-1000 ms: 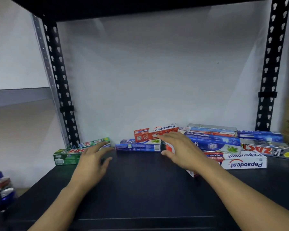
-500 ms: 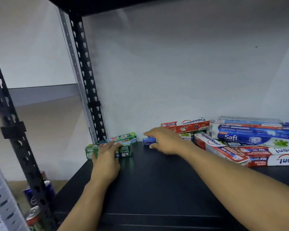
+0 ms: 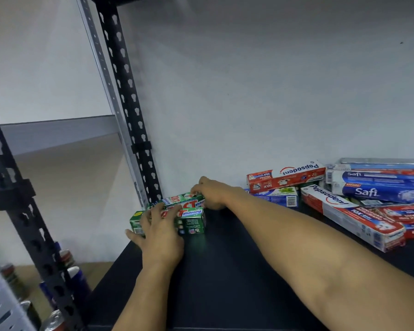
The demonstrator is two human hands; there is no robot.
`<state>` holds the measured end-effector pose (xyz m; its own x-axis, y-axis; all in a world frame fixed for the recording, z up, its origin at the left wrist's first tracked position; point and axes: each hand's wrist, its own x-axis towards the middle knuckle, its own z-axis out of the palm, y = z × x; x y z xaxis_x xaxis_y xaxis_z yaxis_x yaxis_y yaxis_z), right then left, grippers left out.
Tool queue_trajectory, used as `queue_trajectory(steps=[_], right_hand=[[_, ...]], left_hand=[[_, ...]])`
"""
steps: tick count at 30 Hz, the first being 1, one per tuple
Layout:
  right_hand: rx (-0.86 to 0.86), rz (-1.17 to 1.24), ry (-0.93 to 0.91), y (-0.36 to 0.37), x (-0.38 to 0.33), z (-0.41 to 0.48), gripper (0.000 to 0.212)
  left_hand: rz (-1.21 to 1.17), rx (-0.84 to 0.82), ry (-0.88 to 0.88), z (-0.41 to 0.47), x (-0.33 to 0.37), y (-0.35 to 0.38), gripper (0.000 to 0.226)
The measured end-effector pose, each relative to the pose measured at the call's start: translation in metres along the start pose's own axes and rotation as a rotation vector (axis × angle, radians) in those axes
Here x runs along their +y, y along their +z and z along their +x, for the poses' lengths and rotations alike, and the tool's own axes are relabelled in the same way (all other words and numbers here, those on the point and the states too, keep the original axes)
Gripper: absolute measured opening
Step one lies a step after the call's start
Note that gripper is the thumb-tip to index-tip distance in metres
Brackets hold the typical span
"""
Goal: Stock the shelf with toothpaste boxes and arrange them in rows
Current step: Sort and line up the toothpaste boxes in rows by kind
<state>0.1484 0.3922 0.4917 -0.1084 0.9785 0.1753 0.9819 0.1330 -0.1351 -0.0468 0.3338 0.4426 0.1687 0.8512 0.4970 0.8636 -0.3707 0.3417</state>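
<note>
Two green toothpaste boxes lie side by side at the back left corner of the black shelf (image 3: 225,271). My left hand (image 3: 161,237) rests flat over the front green box (image 3: 191,222), fingers spread across its top. My right hand (image 3: 212,193) grips the right end of the rear green box (image 3: 183,199). To the right lies a loose pile: a red-and-white Pepsodent box (image 3: 286,176) on a blue box (image 3: 279,195), a second Pepsodent box (image 3: 351,217) lying at an angle, and a blue Safi box (image 3: 378,187).
A black perforated upright (image 3: 127,101) stands at the back left corner against the white wall. Another black upright (image 3: 22,206) is at the near left. Drink cans (image 3: 78,280) stand on a lower level at the bottom left. More red boxes (image 3: 409,218) lie at the right edge.
My view has swung left. My right hand left the pile and moved left to the rear green box. My left hand slid forward onto the front green box.
</note>
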Motion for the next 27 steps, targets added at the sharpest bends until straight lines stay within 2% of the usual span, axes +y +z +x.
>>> queue_trajectory(steps=[5,9,15,20,27], right_hand=[[0.014,0.085,-0.013,-0.001,0.002,-0.015,0.043],[0.068,0.13,-0.032,-0.009,-0.001,-0.045,0.037],[0.218,0.15,-0.047,-0.04,0.007,-0.126,0.045],[0.339,0.176,0.06,-0.07,0.047,-0.223,0.042],[0.467,0.166,0.322,-0.104,0.107,-0.376,0.042]], left_hand=[[-0.031,-0.026,0.027,-0.003,0.0,-0.005,0.079],[-0.047,-0.012,0.055,-0.011,0.002,-0.015,0.064],[-0.083,-0.036,0.181,-0.034,0.018,-0.029,0.052],[-0.09,-0.084,0.338,-0.058,0.051,-0.03,0.052],[-0.158,-0.104,0.484,-0.086,0.098,-0.021,0.053]])
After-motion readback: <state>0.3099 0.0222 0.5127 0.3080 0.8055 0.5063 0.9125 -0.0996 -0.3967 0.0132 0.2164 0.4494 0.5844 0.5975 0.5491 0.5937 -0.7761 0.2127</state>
